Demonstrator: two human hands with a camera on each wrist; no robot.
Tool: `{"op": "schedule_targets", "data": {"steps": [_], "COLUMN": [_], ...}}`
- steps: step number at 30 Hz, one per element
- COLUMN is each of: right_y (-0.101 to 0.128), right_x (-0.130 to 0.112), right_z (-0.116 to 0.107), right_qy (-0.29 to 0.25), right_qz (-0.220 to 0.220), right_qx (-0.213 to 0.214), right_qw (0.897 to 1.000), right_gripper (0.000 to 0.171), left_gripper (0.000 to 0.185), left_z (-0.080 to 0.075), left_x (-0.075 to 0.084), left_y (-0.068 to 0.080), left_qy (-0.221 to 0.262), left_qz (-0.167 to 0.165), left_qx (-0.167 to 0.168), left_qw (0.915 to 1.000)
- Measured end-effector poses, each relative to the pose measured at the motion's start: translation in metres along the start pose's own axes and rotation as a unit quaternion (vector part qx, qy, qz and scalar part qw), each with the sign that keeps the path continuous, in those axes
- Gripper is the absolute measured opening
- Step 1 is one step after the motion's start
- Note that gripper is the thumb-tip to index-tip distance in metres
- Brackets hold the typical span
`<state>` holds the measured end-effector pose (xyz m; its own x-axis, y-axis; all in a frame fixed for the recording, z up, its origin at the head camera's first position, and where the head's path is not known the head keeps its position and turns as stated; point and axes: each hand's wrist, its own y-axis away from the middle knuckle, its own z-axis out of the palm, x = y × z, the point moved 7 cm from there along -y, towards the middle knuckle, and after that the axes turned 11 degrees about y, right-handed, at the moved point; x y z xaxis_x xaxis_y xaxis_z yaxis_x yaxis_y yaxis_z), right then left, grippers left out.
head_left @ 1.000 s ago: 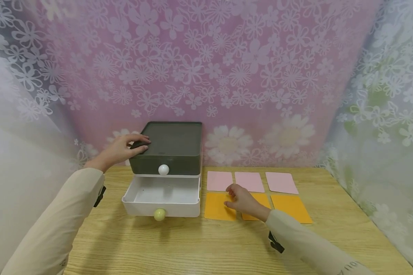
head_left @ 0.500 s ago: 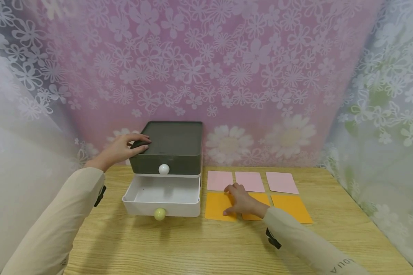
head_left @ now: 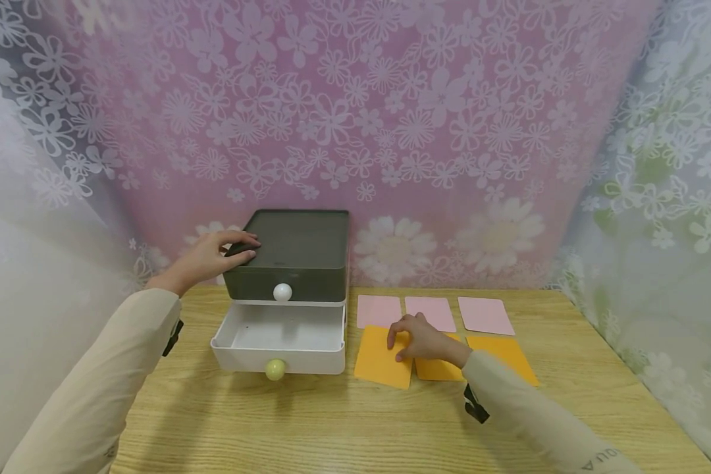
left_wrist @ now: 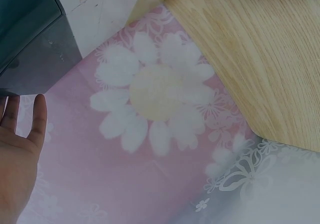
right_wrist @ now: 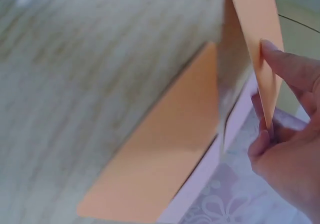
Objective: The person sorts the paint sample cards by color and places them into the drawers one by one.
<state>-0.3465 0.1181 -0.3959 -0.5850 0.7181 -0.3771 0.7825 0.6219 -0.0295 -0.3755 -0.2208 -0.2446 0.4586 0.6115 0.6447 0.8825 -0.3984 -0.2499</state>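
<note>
A small chest has a dark green upper drawer (head_left: 286, 284) with a white knob. Below it, a white drawer (head_left: 308, 361) with a yellow-green knob stands pulled out, bare inside. My left hand (head_left: 212, 258) rests on the left edge of the dark top, fingers extended; in the left wrist view only part of the left hand (left_wrist: 22, 154) shows. My right hand (head_left: 425, 342) pinches an orange card (head_left: 380, 362), tilted up off the table. Seen from the right wrist, the held orange card (right_wrist: 257, 19) is between thumb and fingers, above another orange card (right_wrist: 160, 139).
Three pink cards (head_left: 379, 311) lie in a row behind the orange ones. A middle orange card (head_left: 438, 370), partly under my hand, and a right orange card (head_left: 506, 355) lie flat on the wooden table (head_left: 332, 428). A flowered pink backdrop (head_left: 391, 131) stands behind.
The right hand has taken hold of the left orange card, which has turned and lifted from its place. The left hand has stayed on the chest.
</note>
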Motion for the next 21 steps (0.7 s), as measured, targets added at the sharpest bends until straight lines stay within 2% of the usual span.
{"op": "schedule_targets", "data": {"steps": [4, 9, 16, 21], "right_y": [0.002, 0.008, 0.018, 0.025], "right_x": [0.0, 0.008, 0.015, 0.011], "right_z": [-0.004, -0.007, -0.028, -0.045], "right_qy": [-0.037, -0.128, -0.222, -0.262], "right_qz": [-0.031, -0.01, 0.0, 0.001], "right_qx": [-0.042, -0.099, -0.121, -0.146], "right_qw": [0.998, 0.987, 0.967, 0.954], "right_gripper": [0.007, 0.01, 0.017, 0.025], "left_gripper": [0.032, 0.033, 0.033, 0.032], "left_z": [0.0, 0.0, 0.0, -0.001], "left_x": [0.001, 0.001, 0.001, 0.001], "left_y": [0.001, 0.0, 0.0, 0.0], "left_qy": [-0.002, -0.01, -0.008, -0.005], "left_qz": [0.0, 0.0, 0.003, 0.006], "left_qx": [0.001, -0.002, -0.003, -0.002], "left_qw": [1.0, 0.9999, 1.0, 1.0]}}
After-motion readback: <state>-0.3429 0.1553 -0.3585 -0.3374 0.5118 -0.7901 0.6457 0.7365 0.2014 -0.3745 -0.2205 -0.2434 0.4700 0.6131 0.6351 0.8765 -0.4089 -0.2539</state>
